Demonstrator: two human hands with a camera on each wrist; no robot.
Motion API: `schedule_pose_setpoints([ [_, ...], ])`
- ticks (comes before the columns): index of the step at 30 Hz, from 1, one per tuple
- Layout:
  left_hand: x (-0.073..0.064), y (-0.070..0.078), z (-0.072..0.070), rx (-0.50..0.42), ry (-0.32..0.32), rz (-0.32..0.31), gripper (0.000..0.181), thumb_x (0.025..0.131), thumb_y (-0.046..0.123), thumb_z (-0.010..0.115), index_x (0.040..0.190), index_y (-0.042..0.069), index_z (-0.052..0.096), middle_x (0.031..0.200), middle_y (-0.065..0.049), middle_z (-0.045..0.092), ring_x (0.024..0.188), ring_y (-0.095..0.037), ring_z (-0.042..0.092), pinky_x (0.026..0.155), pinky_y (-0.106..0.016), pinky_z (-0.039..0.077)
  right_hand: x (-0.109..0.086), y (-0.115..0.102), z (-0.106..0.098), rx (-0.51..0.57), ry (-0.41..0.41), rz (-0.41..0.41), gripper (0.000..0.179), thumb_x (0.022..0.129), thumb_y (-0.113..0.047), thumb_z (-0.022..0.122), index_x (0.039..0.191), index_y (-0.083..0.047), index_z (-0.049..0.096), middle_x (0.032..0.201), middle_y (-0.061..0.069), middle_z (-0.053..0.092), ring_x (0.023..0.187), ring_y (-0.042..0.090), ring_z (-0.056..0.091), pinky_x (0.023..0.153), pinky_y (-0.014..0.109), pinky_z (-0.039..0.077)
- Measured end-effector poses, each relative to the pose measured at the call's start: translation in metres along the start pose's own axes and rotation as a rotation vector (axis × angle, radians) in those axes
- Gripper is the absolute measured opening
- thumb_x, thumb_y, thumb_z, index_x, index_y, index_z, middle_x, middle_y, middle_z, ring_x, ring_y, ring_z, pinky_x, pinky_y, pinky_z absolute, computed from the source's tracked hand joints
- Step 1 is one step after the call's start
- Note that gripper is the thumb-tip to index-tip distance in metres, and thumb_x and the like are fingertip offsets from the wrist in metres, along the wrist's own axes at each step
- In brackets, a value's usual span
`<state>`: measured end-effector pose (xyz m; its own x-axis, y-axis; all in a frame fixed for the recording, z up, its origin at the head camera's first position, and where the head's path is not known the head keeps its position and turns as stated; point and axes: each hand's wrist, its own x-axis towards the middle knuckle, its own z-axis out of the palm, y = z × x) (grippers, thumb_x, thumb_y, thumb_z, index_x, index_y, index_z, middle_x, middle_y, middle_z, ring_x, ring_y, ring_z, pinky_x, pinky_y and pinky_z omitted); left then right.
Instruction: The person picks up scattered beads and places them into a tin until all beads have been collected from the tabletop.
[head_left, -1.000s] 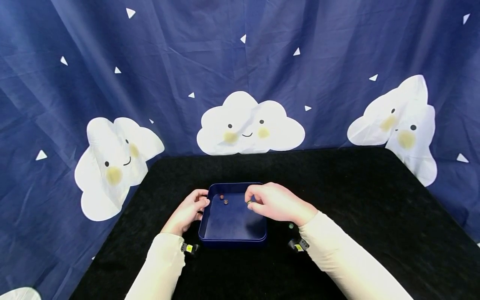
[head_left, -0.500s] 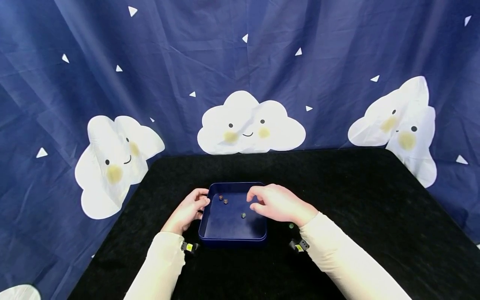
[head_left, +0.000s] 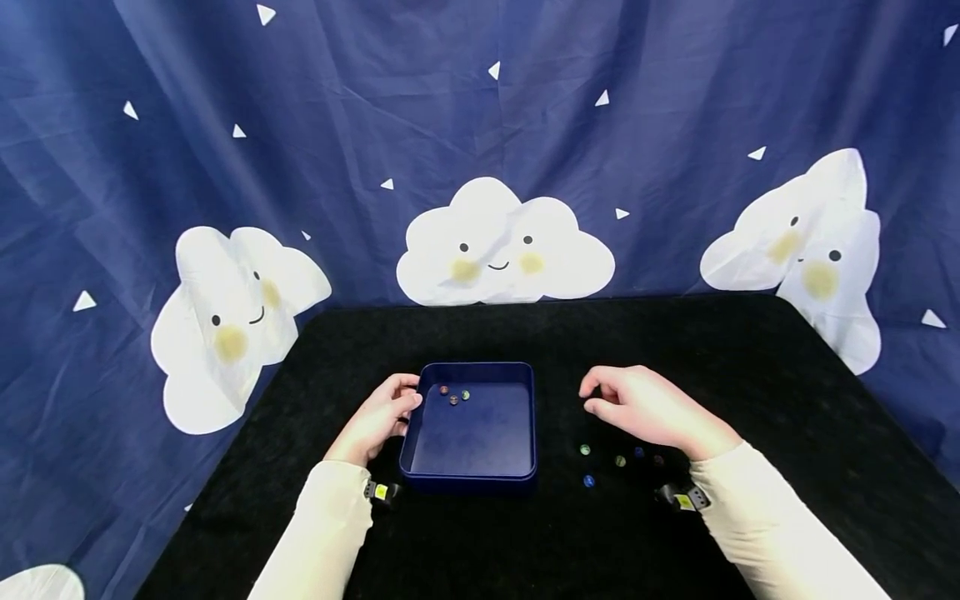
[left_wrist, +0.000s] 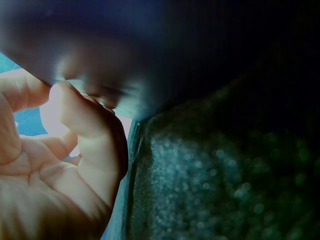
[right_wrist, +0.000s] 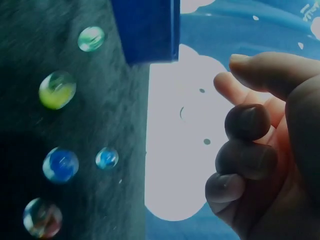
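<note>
A shallow dark blue box [head_left: 472, 442] sits on the black table. Three glass marbles [head_left: 453, 400] lie together near its back left corner. My left hand [head_left: 378, 421] holds the box's left side, thumb at the rim and fingertips against the outer wall [left_wrist: 100, 60]. To the right of the box, my right hand [head_left: 645, 404] hovers over the cloth, fingers loosely curled and nothing between thumb and index finger. Several more marbles lie below and beside it, among them a green one [right_wrist: 91, 39], a yellow one [right_wrist: 57, 91] and a blue one [right_wrist: 61, 165].
The black cloth [head_left: 510, 550] covers the whole table. Behind it hangs a blue curtain [head_left: 337, 125] printed with white clouds [head_left: 502, 242]. Both wrists carry small cameras [head_left: 682, 500].
My right hand let go of a marble over the box and moved away to the right. That marble rolled back and left to the other two. The left hand stays at the box.
</note>
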<state>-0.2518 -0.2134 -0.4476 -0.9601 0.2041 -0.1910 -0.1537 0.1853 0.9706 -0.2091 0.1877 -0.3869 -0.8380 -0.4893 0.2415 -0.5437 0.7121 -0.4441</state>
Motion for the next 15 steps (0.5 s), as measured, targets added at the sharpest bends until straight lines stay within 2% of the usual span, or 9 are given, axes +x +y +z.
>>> schedule_pose_setpoints([
  [7, -0.012, 0.018, 0.006, 0.011, -0.013, -0.004, 0.041, 0.093, 0.006, 0.051, 0.132, -0.002, 0.040, 0.113, -0.028, 0.047, 0.076, -0.021, 0.053, 0.053, -0.027, 0.046, -0.022, 0.020, 0.003, 0.039, -0.052, 0.052, 0.017, 0.084, -0.025, 0.068, 0.091, -0.037, 0.057, 0.059, -0.015, 0.047, 0.047, 0.001, 0.047, 0.054, 0.022, 0.042],
  [11, -0.015, 0.020, 0.008, 0.013, -0.014, 0.004, 0.040, 0.092, 0.006, 0.051, 0.130, -0.002, 0.041, 0.110, -0.025, 0.048, 0.076, -0.021, 0.053, 0.053, -0.028, 0.046, -0.026, 0.021, 0.010, 0.043, -0.100, 0.033, 0.016, 0.084, -0.024, 0.068, 0.093, -0.032, 0.059, 0.059, -0.015, 0.046, 0.049, 0.001, 0.045, 0.055, 0.022, 0.041],
  [15, -0.014, 0.020, 0.007, 0.013, -0.018, 0.012, 0.040, 0.092, 0.007, 0.052, 0.129, -0.001, 0.041, 0.107, -0.024, 0.048, 0.075, -0.021, 0.053, 0.053, -0.028, 0.046, -0.025, 0.015, 0.019, 0.046, -0.197, 0.002, 0.017, 0.083, -0.025, 0.068, 0.099, -0.029, 0.061, 0.060, -0.015, 0.047, 0.050, 0.001, 0.045, 0.055, 0.023, 0.041],
])
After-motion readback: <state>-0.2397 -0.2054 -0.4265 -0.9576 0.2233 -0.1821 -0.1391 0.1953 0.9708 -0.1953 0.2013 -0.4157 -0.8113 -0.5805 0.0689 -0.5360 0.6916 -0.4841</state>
